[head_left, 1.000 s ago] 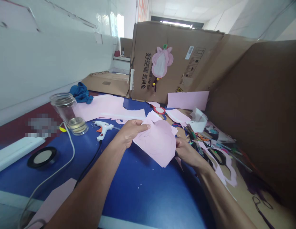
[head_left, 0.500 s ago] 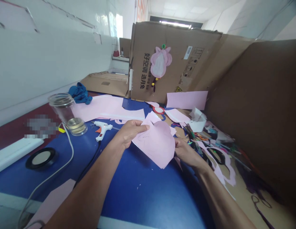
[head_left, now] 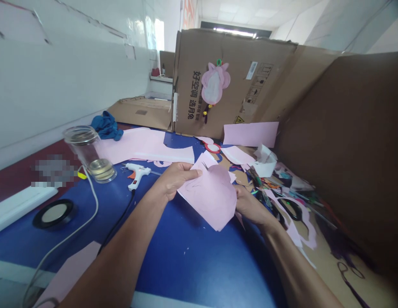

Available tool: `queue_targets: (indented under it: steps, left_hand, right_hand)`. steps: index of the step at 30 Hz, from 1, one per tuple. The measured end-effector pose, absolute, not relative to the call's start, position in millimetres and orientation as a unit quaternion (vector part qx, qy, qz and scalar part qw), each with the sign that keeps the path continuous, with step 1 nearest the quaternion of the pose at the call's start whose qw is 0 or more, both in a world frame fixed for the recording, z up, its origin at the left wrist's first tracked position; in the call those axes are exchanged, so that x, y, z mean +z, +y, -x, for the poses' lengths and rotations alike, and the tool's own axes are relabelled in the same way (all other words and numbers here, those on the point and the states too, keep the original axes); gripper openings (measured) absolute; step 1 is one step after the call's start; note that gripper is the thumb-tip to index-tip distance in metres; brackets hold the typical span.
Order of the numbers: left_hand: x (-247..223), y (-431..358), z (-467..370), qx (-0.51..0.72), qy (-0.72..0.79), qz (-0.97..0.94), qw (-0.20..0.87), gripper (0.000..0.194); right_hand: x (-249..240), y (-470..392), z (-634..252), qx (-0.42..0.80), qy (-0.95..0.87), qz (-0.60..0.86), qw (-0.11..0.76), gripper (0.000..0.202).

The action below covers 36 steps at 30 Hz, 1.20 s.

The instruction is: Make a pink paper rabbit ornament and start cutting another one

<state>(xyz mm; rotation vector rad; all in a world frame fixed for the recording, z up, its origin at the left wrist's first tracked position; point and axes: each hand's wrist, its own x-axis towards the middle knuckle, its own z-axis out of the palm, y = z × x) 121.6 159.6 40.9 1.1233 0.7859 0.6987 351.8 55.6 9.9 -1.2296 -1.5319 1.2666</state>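
Pink paper (head_left: pixel 212 196), partly cut to a rounded outline, is held up above the blue table. At its upper left edge my left hand (head_left: pixel 176 179) pinches it, thumb on top. My right hand (head_left: pixel 248 203) is closed at the paper's right edge, its fingers mostly hidden behind the sheet. Dark thin tips, like scissor blades (head_left: pixel 204 165), show at the top of the paper; the handles are hidden. A narrow pink strip (head_left: pixel 240 220) hangs below my right hand.
A white glue gun (head_left: pixel 138 175), a glass jar (head_left: pixel 102 169) and black tape (head_left: pixel 54 213) lie at the left. Cardboard (head_left: pixel 244 98) stands behind, with a pink paper ornament (head_left: pixel 215 85) on it. Paper scraps and scissors (head_left: pixel 349 280) are at the right.
The pink paper has tilted slightly, its lower corner a little lower. The dark tips show more clearly and further up at its top edge. Both hands have barely moved.
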Motion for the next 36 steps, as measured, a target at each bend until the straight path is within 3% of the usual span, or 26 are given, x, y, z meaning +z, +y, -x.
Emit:
queue_targets:
  steps: [14,36]
  left_hand:
    - [39.3,161.1,-120.8,0.317,0.352,-0.505,0.721,0.014]
    - [41.9,159.3,-123.2,0.307,0.358,-0.496,0.729,0.009]
  right_hand:
    - [8.3,55.6,-352.5,0.485,-0.609,0.486,0.398,0.026]
    - [12.0,56.3,-342.4,0.491,-0.617,0.448,0.421,0.036]
